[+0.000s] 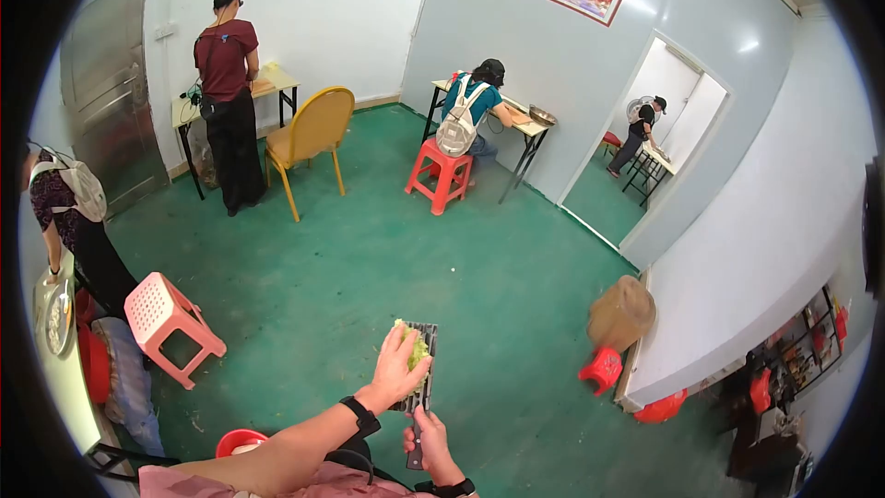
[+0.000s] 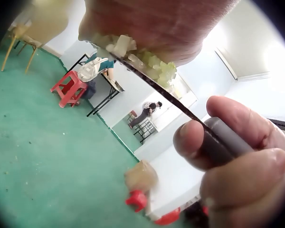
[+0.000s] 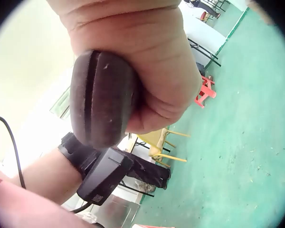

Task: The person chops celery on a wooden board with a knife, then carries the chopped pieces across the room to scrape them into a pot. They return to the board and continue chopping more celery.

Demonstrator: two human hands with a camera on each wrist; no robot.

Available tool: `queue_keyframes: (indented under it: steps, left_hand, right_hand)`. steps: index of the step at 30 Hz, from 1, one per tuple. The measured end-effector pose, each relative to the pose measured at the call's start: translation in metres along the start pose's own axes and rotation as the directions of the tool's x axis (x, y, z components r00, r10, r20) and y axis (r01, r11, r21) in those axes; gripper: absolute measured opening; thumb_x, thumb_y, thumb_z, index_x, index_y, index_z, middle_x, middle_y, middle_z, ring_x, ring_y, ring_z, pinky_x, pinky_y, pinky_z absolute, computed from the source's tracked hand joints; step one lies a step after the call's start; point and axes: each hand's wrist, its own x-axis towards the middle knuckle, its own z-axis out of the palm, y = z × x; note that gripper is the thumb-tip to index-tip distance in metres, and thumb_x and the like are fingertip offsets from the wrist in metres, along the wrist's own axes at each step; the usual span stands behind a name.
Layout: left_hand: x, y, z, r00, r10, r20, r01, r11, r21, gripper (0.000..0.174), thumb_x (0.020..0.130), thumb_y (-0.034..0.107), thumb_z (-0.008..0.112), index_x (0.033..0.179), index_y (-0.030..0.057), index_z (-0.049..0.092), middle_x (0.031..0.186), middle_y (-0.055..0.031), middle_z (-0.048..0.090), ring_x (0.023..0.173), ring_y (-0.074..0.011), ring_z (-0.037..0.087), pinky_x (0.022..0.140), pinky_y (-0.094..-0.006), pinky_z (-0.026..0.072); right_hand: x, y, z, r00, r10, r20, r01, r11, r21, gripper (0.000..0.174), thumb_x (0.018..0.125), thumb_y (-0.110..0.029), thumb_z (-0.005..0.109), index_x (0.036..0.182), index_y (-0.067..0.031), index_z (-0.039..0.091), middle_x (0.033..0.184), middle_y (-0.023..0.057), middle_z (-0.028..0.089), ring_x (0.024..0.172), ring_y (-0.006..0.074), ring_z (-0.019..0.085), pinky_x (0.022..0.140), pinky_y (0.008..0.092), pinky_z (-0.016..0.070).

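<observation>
My right hand (image 1: 431, 438) grips the dark handle (image 3: 104, 99) of a kitchen knife with a broad blade (image 1: 424, 391), held out in front over the floor. Chopped pale-green vegetable (image 1: 419, 350) lies heaped on the flat of the blade. Over this heap rests my left hand (image 1: 398, 369), its fingers stretched out along the pieces. From the left wrist, the blade shows almost edge-on, with vegetable bits (image 2: 159, 71) between it and the left palm (image 2: 152, 28). Thumb and fingers of the right hand (image 2: 247, 175) wrap the handle close to the blade.
A red bucket (image 1: 241, 441) stands low beside my left arm. To the left are a pink stool (image 1: 171, 323) and a table (image 1: 78, 397) with a plate (image 1: 59, 318). Several people work at tables farther off. A yellow chair (image 1: 313, 134) and red stool (image 1: 441, 175) stand ahead.
</observation>
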Motion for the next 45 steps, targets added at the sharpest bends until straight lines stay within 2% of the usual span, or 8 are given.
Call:
queue_keyframes:
  steps: [5,9,18,21,32,35,40,45]
  left_hand:
    - [0.098,0.006,0.084,0.997,0.038,0.063,-0.036,0.999,-0.03,0.062,0.085,0.038,0.062,0.131,-0.0018,0.049,0.141,-0.0318,0.035,0.133,-0.047,0.031,0.111,-0.0482,0.0281]
    - [0.178,0.014,0.167,0.987,0.15,0.059,-0.144,0.986,-0.086,0.061,0.085,0.037,0.063,0.13,-0.0025,0.049,0.141,-0.0316,0.036,0.132,-0.0469,0.033,0.11,-0.0485,0.0295]
    - [0.335,0.071,0.325,0.939,0.318,0.128,-0.283,0.93,-0.236,0.059,0.085,0.034,0.063,0.127,-0.0039,0.049,0.136,-0.0321,0.04,0.128,-0.0487,0.037,0.106,-0.0494,0.034]
    - [0.38,0.082,0.375,0.931,0.336,0.141,-0.293,0.92,-0.259,0.059,0.085,0.034,0.064,0.127,-0.0039,0.049,0.136,-0.032,0.041,0.127,-0.0491,0.038,0.106,-0.0493,0.034]
    - [0.563,0.1,0.529,0.969,0.236,0.074,-0.22,0.96,-0.173,0.059,0.084,0.033,0.065,0.127,-0.0045,0.05,0.135,-0.033,0.04,0.128,-0.0489,0.037,0.106,-0.0493,0.0339]
    - [0.613,0.099,0.559,0.982,0.189,0.028,-0.182,0.971,-0.154,0.059,0.084,0.033,0.065,0.127,-0.0049,0.051,0.135,-0.0332,0.04,0.128,-0.0488,0.037,0.106,-0.0492,0.0339]
    - [0.709,0.083,0.611,0.976,0.211,-0.052,-0.215,0.97,-0.11,0.059,0.084,0.032,0.065,0.127,-0.0062,0.05,0.136,-0.0336,0.039,0.128,-0.0491,0.037,0.107,-0.0487,0.0334]
    - [0.807,0.072,0.667,0.979,0.201,0.017,-0.197,0.969,-0.146,0.059,0.085,0.032,0.064,0.127,-0.0065,0.049,0.136,-0.0341,0.039,0.128,-0.0499,0.037,0.107,-0.0491,0.032]
  right_hand:
    - [0.069,-0.081,-0.047,0.997,-0.035,-0.061,0.04,0.996,0.078,0.034,0.096,-0.04,0.054,0.102,-0.0066,0.052,0.056,0.0047,0.048,0.04,0.0148,0.044,0.039,0.0296,0.0367]
    - [0.125,-0.144,-0.096,0.987,-0.113,-0.111,0.123,0.988,0.089,0.035,0.097,-0.042,0.051,0.102,-0.0074,0.05,0.056,0.0048,0.046,0.04,0.0148,0.041,0.04,0.0313,0.0375]
    - [0.2,-0.302,-0.189,0.946,-0.149,-0.289,0.216,0.953,0.214,0.033,0.097,-0.039,0.05,0.102,-0.0059,0.049,0.056,0.0072,0.047,0.04,0.0175,0.043,0.04,0.0327,0.0377]
    - [0.207,-0.363,-0.192,0.895,-0.222,-0.388,0.292,0.947,0.132,0.035,0.095,-0.047,0.053,0.086,-0.0135,0.048,0.055,-0.0025,0.04,0.042,0.011,0.037,0.037,0.0265,0.0283]
    - [0.353,-0.541,-0.327,0.936,-0.219,-0.276,0.247,0.966,0.072,0.035,0.095,-0.045,0.054,0.086,-0.0113,0.05,0.056,-0.0008,0.043,0.041,0.0119,0.04,0.037,0.0258,0.0313]
    - [0.408,-0.586,-0.36,0.981,-0.066,-0.18,0.09,0.987,0.13,0.033,0.098,-0.038,0.05,0.102,-0.0061,0.05,0.056,0.0073,0.047,0.04,0.0176,0.043,0.039,0.0325,0.0374]
    - [0.482,-0.669,-0.384,0.989,-0.081,-0.126,0.093,0.991,0.091,0.034,0.098,-0.04,0.05,0.101,-0.0064,0.049,0.055,0.0065,0.046,0.039,0.0172,0.043,0.039,0.0321,0.0368]
    - [0.558,-0.75,-0.408,0.986,-0.106,-0.128,0.12,0.988,0.1,0.036,0.098,-0.043,0.048,0.102,-0.0073,0.049,0.055,0.0057,0.045,0.039,0.0164,0.041,0.039,0.0321,0.0363]
